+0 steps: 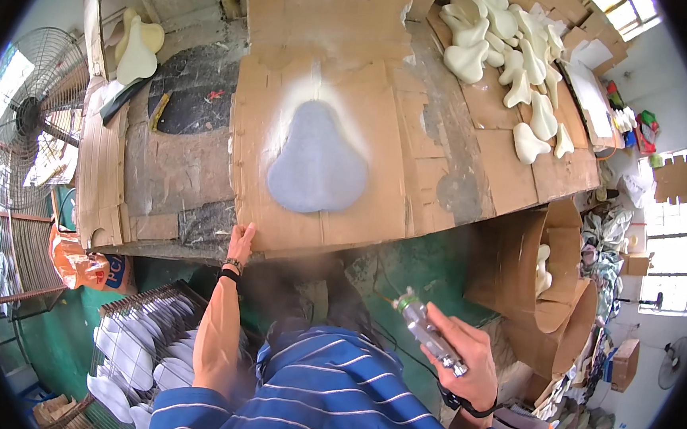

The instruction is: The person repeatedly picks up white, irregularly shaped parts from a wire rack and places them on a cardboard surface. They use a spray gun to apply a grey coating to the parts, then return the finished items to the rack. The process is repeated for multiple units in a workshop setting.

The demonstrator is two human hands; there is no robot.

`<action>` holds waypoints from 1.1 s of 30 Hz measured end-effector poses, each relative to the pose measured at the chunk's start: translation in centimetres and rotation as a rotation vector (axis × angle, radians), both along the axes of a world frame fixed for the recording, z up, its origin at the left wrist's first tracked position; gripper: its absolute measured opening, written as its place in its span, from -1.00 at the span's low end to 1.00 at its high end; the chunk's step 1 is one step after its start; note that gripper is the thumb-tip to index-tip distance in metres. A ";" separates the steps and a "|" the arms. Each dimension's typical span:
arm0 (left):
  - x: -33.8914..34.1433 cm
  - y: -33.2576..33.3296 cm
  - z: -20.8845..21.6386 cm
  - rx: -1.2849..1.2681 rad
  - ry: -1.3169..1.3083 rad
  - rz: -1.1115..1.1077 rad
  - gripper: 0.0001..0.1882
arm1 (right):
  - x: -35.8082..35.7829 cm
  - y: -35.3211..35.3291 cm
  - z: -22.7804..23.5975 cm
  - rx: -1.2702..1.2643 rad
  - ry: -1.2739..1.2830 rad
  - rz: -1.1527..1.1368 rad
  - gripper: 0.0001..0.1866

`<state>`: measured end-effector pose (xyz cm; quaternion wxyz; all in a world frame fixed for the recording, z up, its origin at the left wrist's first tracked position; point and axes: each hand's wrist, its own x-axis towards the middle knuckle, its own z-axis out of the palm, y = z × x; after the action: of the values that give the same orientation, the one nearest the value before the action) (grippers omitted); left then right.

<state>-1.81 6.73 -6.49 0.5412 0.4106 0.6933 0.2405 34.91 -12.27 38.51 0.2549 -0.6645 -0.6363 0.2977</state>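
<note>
Grey pad (317, 165): in the head view it lies on a cardboard sheet (381, 137) over my counter (460, 195), broad end toward me, a pale haze on the cardboard around its narrow end.
Right grip (465, 354): wrapped around a metal spray gun (429, 330), short of the counter's near edge, well apart from the pad.
Left grip (240, 243): fingers on the counter's near edge; whether they clamp it, I cannot tell.
Spraying step: I judge this a pause in coating the pad.
Next move: seems to call for another even pass, or handling the pad by its rim.
Lettering: large letters on the orange-and-blue sack (73, 259); none legible on gun or pad.
</note>
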 end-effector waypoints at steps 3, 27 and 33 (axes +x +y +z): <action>-0.4 0.0 -0.3 0.014 0.018 0.006 -0.38 | -0.3 0.7 -0.1 0.085 0.047 -0.063 -0.21; 0.2 0.1 0.1 -0.006 0.028 0.014 -0.45 | 0.3 -1.7 -1.4 -0.065 0.124 -0.059 -0.45; 0.0 0.1 -0.2 -0.016 0.028 0.009 -0.45 | -0.5 -0.6 -1.5 0.074 0.108 -0.192 -0.43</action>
<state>-1.82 6.79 -6.71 0.5335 0.4068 0.7045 0.2316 34.37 -12.88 37.02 0.3408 -0.6955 -0.5654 0.2836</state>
